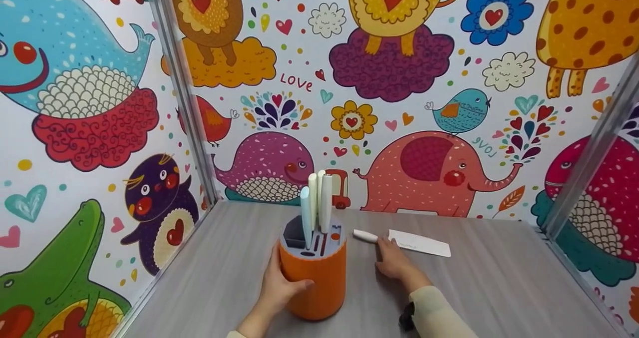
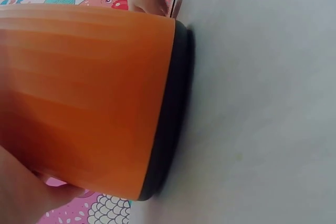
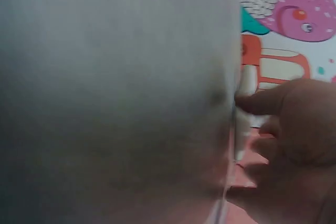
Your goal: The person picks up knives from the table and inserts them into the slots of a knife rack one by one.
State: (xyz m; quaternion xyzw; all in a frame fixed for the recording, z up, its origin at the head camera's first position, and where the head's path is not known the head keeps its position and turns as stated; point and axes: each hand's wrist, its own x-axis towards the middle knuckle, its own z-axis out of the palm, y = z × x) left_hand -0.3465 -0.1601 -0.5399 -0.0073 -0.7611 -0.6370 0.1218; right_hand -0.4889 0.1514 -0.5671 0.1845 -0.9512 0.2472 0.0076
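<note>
An orange knife block (image 1: 319, 283) with a grey slotted top stands upright on the table. My left hand (image 1: 282, 283) grips its left side, thumb across the front. The left wrist view shows the orange wall and dark base up close. Several knives with pale handles (image 1: 325, 203) stick up from the slots. To the right a white cleaver (image 1: 424, 244) lies flat, handle to the left. My right hand (image 1: 394, 260) reaches over the cleaver where handle meets blade, its thumb apart from the handle. In the right wrist view this hand is blurred, with spread fingers by the pale handle (image 3: 249, 77).
The grey wood-grain table (image 1: 214, 278) runs back to a patterned wall (image 1: 349, 168) with cartoon animals. Metal posts (image 1: 187, 88) mark the wall corners at left and right. Part of the block's top is a wide dark opening (image 1: 293, 230).
</note>
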